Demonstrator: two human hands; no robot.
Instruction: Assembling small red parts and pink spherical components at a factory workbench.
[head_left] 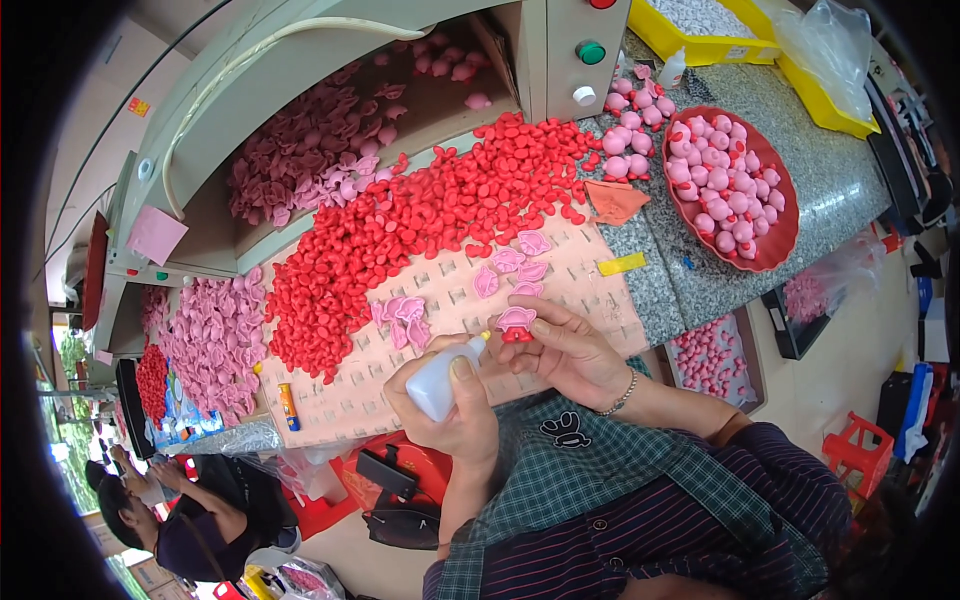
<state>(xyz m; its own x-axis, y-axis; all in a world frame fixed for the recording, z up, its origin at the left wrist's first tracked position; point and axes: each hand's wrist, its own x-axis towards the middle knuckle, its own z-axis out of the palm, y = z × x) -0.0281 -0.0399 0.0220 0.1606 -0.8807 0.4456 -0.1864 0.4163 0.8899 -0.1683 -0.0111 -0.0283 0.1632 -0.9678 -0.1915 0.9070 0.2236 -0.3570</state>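
My left hand [470,425] is wrapped round a translucent squeeze bottle [438,388] with a yellow nozzle tip, tilted up to the right. Between thumb and fingers, my right hand [582,358] pinches a small figure part [516,322], pink and cap-like above, red below. The nozzle points at this part from close by; I cannot tell whether they touch. Loose pink cap-like pieces lie on the peach mat [455,290] in two groups, one group [405,320] near my left hand, another [512,265] beyond my right. A wide heap of small red pieces [400,235] covers the mat's far part.
More pink pieces [215,340] heap at the left and inside the grey machine [300,85] behind. A red bowl [790,222] of pink balls stands right, near yellow trays [825,105]. A yellow-orange tube [288,405] lies on the mat's left. Another person [205,510] sits lower left.
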